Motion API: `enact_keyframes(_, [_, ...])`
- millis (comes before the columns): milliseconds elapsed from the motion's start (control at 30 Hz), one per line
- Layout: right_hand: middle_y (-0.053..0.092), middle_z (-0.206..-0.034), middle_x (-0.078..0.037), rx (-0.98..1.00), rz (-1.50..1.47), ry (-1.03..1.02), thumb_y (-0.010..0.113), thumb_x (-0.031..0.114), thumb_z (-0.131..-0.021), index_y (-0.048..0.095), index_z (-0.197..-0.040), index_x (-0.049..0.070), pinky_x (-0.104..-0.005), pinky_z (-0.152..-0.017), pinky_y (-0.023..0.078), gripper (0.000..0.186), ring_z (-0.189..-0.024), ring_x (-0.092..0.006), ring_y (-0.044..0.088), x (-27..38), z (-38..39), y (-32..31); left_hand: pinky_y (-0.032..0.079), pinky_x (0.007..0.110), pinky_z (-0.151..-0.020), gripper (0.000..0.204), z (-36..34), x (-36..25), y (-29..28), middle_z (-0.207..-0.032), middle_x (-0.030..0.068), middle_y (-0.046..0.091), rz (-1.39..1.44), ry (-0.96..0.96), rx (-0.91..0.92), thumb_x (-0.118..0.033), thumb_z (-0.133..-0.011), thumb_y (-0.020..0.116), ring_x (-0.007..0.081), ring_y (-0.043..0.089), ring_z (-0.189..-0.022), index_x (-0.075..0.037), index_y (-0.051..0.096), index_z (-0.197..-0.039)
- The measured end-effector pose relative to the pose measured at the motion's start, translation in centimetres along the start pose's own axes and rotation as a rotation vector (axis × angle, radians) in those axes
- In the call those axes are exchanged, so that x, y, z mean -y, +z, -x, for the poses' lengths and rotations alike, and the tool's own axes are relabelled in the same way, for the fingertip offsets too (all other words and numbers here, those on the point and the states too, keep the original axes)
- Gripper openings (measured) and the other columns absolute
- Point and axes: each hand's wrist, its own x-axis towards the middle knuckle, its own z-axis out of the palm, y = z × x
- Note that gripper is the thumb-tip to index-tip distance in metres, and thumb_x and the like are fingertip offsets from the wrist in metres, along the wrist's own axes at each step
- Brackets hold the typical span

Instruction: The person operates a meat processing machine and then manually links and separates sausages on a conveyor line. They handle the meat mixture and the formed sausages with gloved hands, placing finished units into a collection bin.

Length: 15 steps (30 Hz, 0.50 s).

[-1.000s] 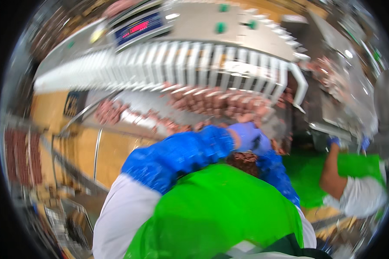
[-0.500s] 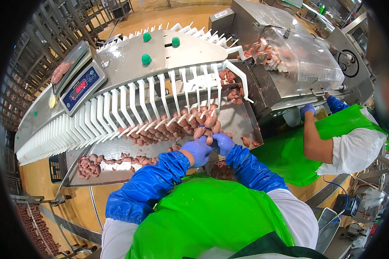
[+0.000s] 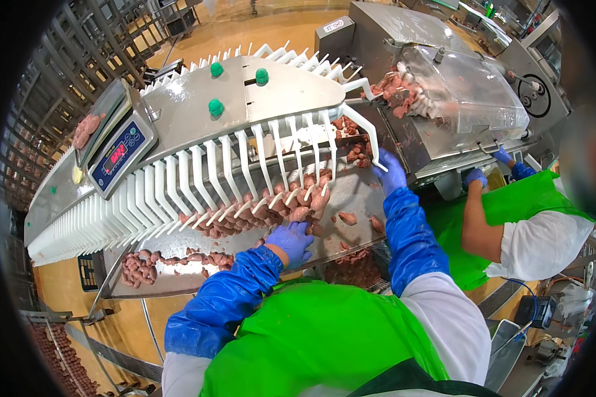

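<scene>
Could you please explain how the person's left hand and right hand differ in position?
The left hand is close to the sausages on the hook row, while the right hand is at the row's rightmost white hook. The right hand also reaches farther forward than the left hand. Both wear purple gloves, with blue sleeves on the forearms.
</scene>
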Motion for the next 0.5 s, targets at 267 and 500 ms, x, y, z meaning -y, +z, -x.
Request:
enact_keyframes(267, [0.044,-0.144,-0.008,0.062,-0.511,-0.008,0.037,0.049,-0.099,0.040,-0.142,0.011,-0.0436,-0.110,0.030,0.057,-0.133,-0.0278,0.042,2.0,-5.5,2.7,0.044,0.046,-0.098,0.039,1.3,0.7,0.3,-0.137,0.0177,0.047,0.213,0.116,-0.141,-0.034,-0.086,0.061,0.0365,0.047,-0.124,-0.011,0.060,-0.118])
enact_keyframes(500, [0.067,-0.108,-0.011,-0.107,0.916,0.140,0.062,0.044,-0.088,0.060,-0.118,0.007,-0.0356,-0.076,0.052,0.048,-0.093,-0.0285,0.065,-10.7,-8.7,-6.0,0.043,0.044,-0.100,0.038,6.7,4.0,4.7,-0.133,0.0151,0.052,0.422,-0.094,-0.117,-0.038,-0.090,0.057,0.0355,0.050,-0.121,-0.013,0.060,-0.120])
